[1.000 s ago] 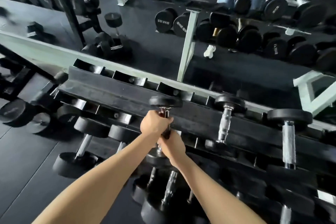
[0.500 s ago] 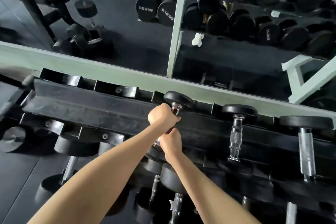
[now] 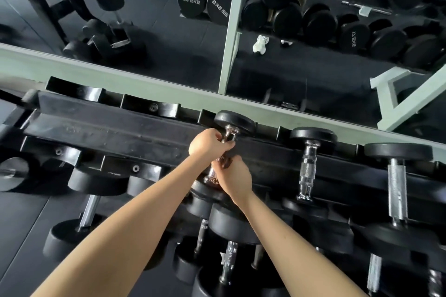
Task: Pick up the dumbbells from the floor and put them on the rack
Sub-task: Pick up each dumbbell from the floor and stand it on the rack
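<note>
A black dumbbell (image 3: 234, 122) with a chrome handle lies across the top tier of the black rack (image 3: 115, 131). Its far head sits in a cradle at the rack's back edge. My left hand (image 3: 208, 143) grips the upper part of the handle. My right hand (image 3: 233, 177) grips the lower part, just above the near head. Both forearms reach in from the bottom of the view.
Two more dumbbells (image 3: 311, 152) (image 3: 397, 176) lie on the top tier to the right. Several dumbbells fill the lower tiers. Top-tier cradles (image 3: 149, 108) to the left hold nothing. A mirror behind the pale green ledge (image 3: 144, 85) reflects another rack.
Both hands have pushed the dumbbell further back on the top tier, so its far head now lies in the back cradle. The view has shifted closer and a little left.
</note>
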Demonstrator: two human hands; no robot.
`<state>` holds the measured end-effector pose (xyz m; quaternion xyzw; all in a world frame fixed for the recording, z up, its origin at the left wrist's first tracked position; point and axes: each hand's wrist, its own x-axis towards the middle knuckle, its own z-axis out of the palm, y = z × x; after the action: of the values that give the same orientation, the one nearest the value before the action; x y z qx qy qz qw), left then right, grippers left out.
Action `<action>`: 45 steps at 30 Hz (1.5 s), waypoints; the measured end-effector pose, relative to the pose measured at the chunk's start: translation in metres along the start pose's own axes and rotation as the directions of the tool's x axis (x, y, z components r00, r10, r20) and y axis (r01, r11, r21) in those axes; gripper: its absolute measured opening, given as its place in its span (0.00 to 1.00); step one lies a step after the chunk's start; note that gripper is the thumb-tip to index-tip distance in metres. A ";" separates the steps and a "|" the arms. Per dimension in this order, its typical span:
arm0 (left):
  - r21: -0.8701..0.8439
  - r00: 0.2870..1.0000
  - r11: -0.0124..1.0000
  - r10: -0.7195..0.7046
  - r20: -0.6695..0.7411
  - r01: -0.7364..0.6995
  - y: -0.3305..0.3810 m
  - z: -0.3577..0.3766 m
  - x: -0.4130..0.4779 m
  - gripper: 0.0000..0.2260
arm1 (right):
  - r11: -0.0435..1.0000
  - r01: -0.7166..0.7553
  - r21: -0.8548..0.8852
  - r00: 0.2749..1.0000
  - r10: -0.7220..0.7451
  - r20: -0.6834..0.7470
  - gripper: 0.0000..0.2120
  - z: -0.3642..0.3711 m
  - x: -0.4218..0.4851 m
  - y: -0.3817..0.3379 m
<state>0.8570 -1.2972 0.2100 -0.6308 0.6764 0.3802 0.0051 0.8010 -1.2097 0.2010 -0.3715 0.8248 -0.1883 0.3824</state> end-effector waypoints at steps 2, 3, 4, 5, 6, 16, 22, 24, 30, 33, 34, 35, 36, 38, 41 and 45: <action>-0.045 0.998 0.998 -0.045 -0.048 0.043 -0.007 -0.003 -0.009 0.23 | 0.999 0.034 0.014 0.999 -0.033 -0.008 0.21 -0.009 -0.011 0.005; -0.065 0.996 0.996 -0.063 -0.067 0.059 -0.011 -0.004 -0.015 0.25 | 0.998 0.060 0.005 0.998 -0.059 -0.021 0.21 -0.011 -0.015 0.010; -0.086 0.994 0.994 -0.075 -0.084 0.068 -0.015 -0.006 -0.023 0.26 | 0.998 0.065 -0.009 0.998 -0.065 -0.016 0.21 -0.017 -0.023 0.012; -0.106 0.991 0.991 -0.088 -0.098 0.078 -0.018 -0.007 -0.031 0.26 | 0.996 0.085 -0.034 0.996 -0.086 -0.031 0.22 -0.020 -0.028 0.017; -0.125 0.988 0.988 -0.103 -0.112 0.088 -0.022 -0.008 -0.041 0.25 | 0.992 0.103 -0.069 0.994 -0.105 -0.037 0.23 -0.023 -0.037 0.019; -0.401 0.867 0.895 -0.348 -0.355 0.195 -0.054 0.038 -0.203 0.12 | 0.924 0.344 -0.168 0.934 -0.318 0.165 0.20 -0.029 -0.151 0.091; -0.663 0.777 0.706 -0.554 -0.299 0.248 -0.092 0.125 -0.305 0.07 | 0.884 0.421 -0.205 0.866 -0.324 0.381 0.20 -0.007 -0.220 0.166; -0.735 0.740 0.612 -0.631 -0.234 0.290 -0.109 0.158 -0.334 0.11 | 0.867 0.431 -0.252 0.843 -0.287 0.455 0.20 0.007 -0.236 0.192; -0.786 0.656 0.436 -0.753 -0.053 0.438 -0.167 0.241 -0.399 0.09 | 0.800 0.488 -0.349 0.756 -0.187 0.627 0.22 0.053 -0.268 0.259; -0.802 0.589 0.362 -0.808 -0.016 0.475 -0.198 0.275 -0.421 0.04 | 0.765 0.508 -0.395 0.711 -0.114 0.694 0.20 0.082 -0.276 0.292; -0.808 0.560 0.333 -0.828 -0.004 0.486 -0.209 0.286 -0.426 0.05 | 0.752 0.516 -0.410 0.696 -0.089 0.712 0.19 0.093 -0.278 0.303; -0.812 0.531 0.302 -0.847 0.011 0.499 -0.219 0.297 -0.431 0.06 | 0.739 0.523 -0.425 0.684 -0.066 0.727 0.19 0.106 -0.279 0.315; -0.814 0.505 0.275 -0.862 0.027 0.512 -0.232 0.310 -0.434 0.06 | 0.726 0.528 -0.441 0.675 -0.043 0.737 0.19 0.119 -0.281 0.326; -0.816 0.469 0.232 -0.881 0.054 0.530 -0.259 0.336 -0.438 0.06 | 0.698 0.540 -0.470 0.658 -0.002 0.753 0.20 0.149 -0.283 0.349; -0.805 0.455 0.201 -0.885 0.094 0.558 -0.304 0.377 -0.437 0.06 | 0.671 0.543 -0.505 0.638 0.062 0.768 0.20 0.198 -0.285 0.383; -0.802 0.458 0.188 -0.881 0.117 0.566 -0.376 0.434 -0.424 0.07 | 0.624 0.562 -0.543 0.624 0.111 0.773 0.19 0.276 -0.282 0.433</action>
<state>1.0605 -0.6792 -0.0829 -0.8733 0.0431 0.4414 -0.2016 0.9328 -0.7213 -0.0941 -0.6480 0.5300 0.2859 0.4663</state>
